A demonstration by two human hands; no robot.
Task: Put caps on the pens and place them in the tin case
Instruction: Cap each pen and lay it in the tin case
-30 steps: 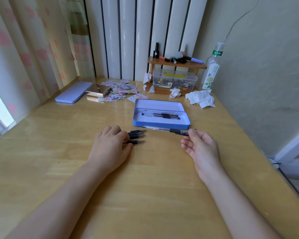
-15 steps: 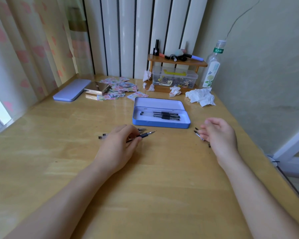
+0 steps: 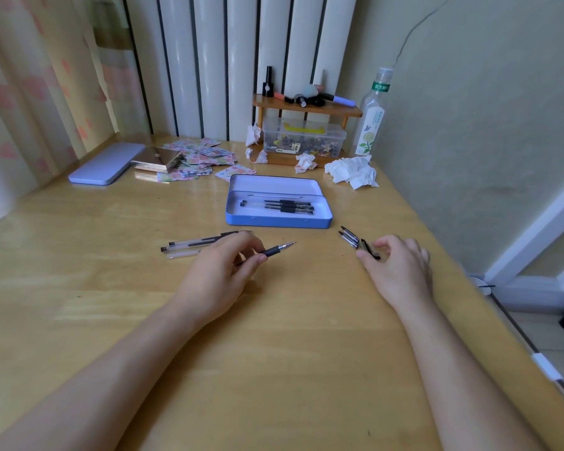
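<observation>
An open blue tin case lies mid-table with a few capped pens inside. My left hand grips an uncapped pen, its tip pointing right. Two more clear uncapped pens lie on the table just left of that hand. My right hand rests to the right of the case, its thumb and fingers pinching a black pen cap. A few other caps lie beside it, toward the case.
The case's lid lies at the far left, next to a gold box and scattered stickers. A wooden shelf, a plastic box, crumpled tissues and a bottle line the back. A wall runs along the right.
My left hand lifted one pen from the group and holds it by the grip. My right hand moved right to the caps and closed its fingers on one.
</observation>
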